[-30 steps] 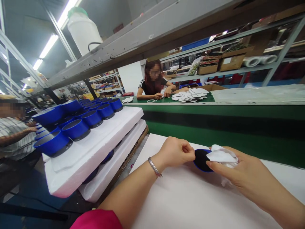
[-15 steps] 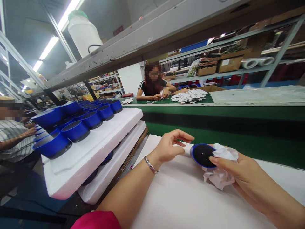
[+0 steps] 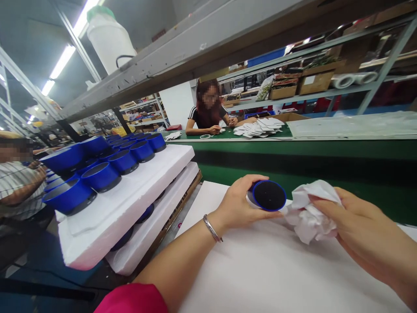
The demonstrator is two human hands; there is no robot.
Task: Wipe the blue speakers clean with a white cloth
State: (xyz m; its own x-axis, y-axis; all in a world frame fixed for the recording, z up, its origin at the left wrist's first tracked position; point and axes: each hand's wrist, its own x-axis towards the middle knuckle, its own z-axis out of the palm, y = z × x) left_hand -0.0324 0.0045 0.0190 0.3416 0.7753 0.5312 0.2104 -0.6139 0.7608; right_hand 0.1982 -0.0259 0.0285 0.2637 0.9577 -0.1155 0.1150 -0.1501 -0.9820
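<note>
My left hand (image 3: 239,200) is wrapped round a small blue cylindrical speaker (image 3: 269,195), with the thumb below and the fingers above it. The speaker's black round face, ringed in blue, is tilted toward me. In my right hand (image 3: 352,217) is a crumpled white cloth (image 3: 312,211), pinched between thumb and fingers just right of the speaker. Both hands are over a white work surface (image 3: 254,269). To the left, several like blue speakers (image 3: 100,176) stand in rows on a white foam tray (image 3: 137,195).
A second foam tray (image 3: 153,226) lies under the first. Beyond the work surface runs a green conveyor belt (image 3: 228,163). Across it a person (image 3: 208,111) sits by a pile of white pieces (image 3: 260,127). An overhead shelf beam (image 3: 182,50) crosses above; another person (image 3: 19,182) is at far left.
My left hand has closed round the speaker, which was in my right hand with the cloth. My right hand has drawn away to the right, keeping the cloth.
</note>
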